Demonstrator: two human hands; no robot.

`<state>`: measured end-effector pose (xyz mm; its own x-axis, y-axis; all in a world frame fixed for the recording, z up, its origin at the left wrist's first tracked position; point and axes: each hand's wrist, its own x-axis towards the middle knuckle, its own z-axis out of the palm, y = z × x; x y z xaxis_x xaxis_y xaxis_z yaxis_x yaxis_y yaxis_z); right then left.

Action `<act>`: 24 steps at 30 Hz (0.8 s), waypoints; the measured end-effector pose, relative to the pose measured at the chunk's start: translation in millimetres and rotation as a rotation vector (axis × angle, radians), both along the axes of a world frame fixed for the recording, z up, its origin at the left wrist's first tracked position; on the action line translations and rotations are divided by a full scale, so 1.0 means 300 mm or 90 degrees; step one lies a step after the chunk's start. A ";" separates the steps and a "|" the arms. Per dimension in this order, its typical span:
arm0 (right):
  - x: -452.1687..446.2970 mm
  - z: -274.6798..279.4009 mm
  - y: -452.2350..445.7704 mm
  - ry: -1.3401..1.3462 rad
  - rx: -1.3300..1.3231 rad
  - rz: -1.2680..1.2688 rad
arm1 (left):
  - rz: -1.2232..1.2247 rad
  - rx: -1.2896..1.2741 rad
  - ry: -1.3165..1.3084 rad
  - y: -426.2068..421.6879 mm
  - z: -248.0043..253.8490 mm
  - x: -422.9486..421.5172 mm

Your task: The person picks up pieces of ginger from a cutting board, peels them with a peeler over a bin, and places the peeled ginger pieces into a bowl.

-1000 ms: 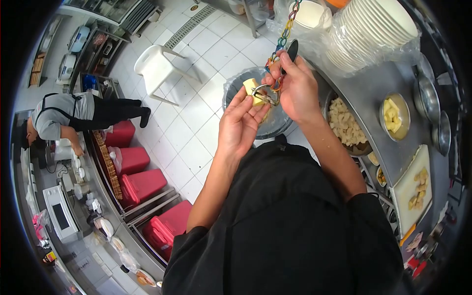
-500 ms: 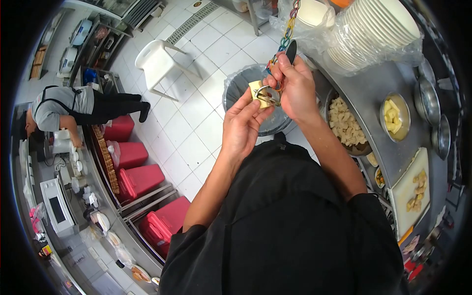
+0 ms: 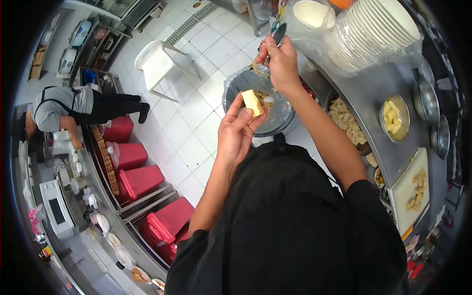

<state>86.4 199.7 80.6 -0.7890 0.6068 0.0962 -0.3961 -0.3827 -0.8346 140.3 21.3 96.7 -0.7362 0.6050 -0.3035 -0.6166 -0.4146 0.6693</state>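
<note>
My left hand [image 3: 237,132] grips a peeled, pale yellow potato piece [image 3: 252,103], flat-sided, between thumb and fingers. Above and to the right, my right hand [image 3: 280,61] is closed round a peeler, its dark handle end [image 3: 280,32] sticking up past the thumb. A chain of coloured links [image 3: 278,14] runs up from that hand. The peeler's working end is mostly hidden by the fingers and stands apart from the potato. Below both hands is a bin [image 3: 231,93] lined with clear plastic, with scraps in it.
On the steel counter [image 3: 366,91] at right stand stacked white bowls [image 3: 373,34], a metal bowl of yellow pieces [image 3: 392,115] and a cutting board [image 3: 405,216]. A pot of pale chunks [image 3: 344,120] is beside my right forearm. A white stool [image 3: 155,61] and a co-worker [image 3: 69,105] are at left.
My right hand has moved up and left with the peeler, away from the potato. My left hand has shifted slightly down, and the potato shows a different face.
</note>
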 end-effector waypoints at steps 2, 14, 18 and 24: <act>0.035 0.044 -0.012 -0.004 -0.036 0.027 | 0.004 -0.003 0.023 -0.007 0.013 -0.019; 0.169 0.162 0.012 0.028 -0.385 0.116 | 0.055 -0.029 0.107 0.035 -0.003 -0.046; 0.134 0.101 0.067 0.186 -0.479 0.283 | 0.032 -0.043 0.147 0.029 -0.015 -0.049; 0.034 -0.089 -0.009 -0.127 0.082 0.145 | 0.045 -0.150 0.118 -0.026 -0.055 -0.038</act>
